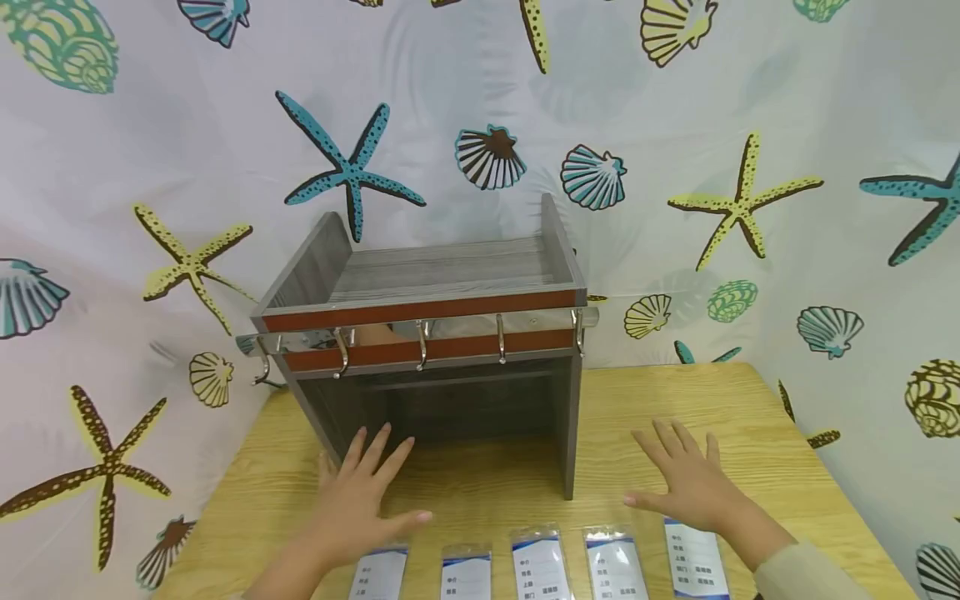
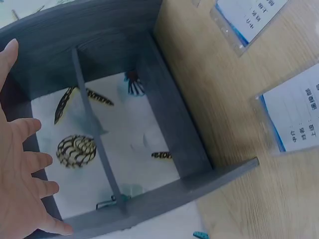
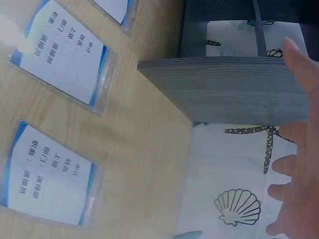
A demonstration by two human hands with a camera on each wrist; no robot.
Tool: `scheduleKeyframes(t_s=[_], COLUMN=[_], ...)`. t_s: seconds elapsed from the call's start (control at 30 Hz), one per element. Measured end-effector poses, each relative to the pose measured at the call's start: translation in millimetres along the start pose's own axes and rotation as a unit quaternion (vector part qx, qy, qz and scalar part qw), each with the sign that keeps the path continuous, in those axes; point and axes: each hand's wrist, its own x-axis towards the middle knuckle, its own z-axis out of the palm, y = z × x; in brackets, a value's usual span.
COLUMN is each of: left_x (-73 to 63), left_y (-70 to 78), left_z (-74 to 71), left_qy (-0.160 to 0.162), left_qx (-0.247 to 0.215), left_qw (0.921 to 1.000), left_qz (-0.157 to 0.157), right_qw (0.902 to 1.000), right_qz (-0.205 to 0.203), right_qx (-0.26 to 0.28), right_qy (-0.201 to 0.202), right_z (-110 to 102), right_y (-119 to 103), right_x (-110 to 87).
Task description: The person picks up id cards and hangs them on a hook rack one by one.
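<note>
A grey wooden shelf (image 1: 570, 417) with red-brown strips stands on the table, with a metal rail and several hooks (image 1: 422, 346) across its front. My left hand (image 1: 352, 504), fingers spread and holding nothing, is in front of the shelf's left side. To the right of the shelf, my right hand (image 1: 693, 487) is likewise spread and holds nothing. Several clear-sleeved name cards (image 1: 540, 567) with blue edges lie in a row along the near side. The rightmost card (image 1: 697, 558) lies just below my right hand in the head view.
The wooden table (image 1: 675, 400) extends to both sides of the shelf. Behind it and at the sides hangs a white cloth (image 1: 465, 67) printed with starfish and shells. In the left wrist view, a thin divider (image 2: 92, 124) splits the shelf's opening.
</note>
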Motion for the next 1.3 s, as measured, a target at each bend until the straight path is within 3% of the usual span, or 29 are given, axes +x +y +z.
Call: scheduleKeyframes(t_s=[0.43,0.63,0.9,1.1,1.3], left_x=[-18.9,-25.7,-31.4,-31.9,-33.2], left_y=[-22.0,-32.9,-49.3,-62.8,-68.7], left_z=[-35.2,-49.7,-60.9,-70.1,-82.2], left_qy=[0.014,0.024,0.044,0.037,0.065], left_qx=[-0.006,-0.034,-0.076,-0.12,-0.171], left_qw=[0.9993,0.9982,0.9952,0.9902,0.9811], left_qz=[-0.035,-0.043,-0.043,-0.062,-0.063], right_qw=[0.9954,0.9908,0.9684,0.9567,0.9467], right_qz=[0.036,0.046,0.099,0.13,0.155], right_qx=[0.083,0.119,0.22,0.249,0.268], right_qy=[-0.031,-0.046,-0.064,-0.076,-0.09], right_z=[17,25,34,42,52], right_y=[17,31,50,59,69], right_x=[-13.5,-15.5,-18.7,-23.2,-29.1])
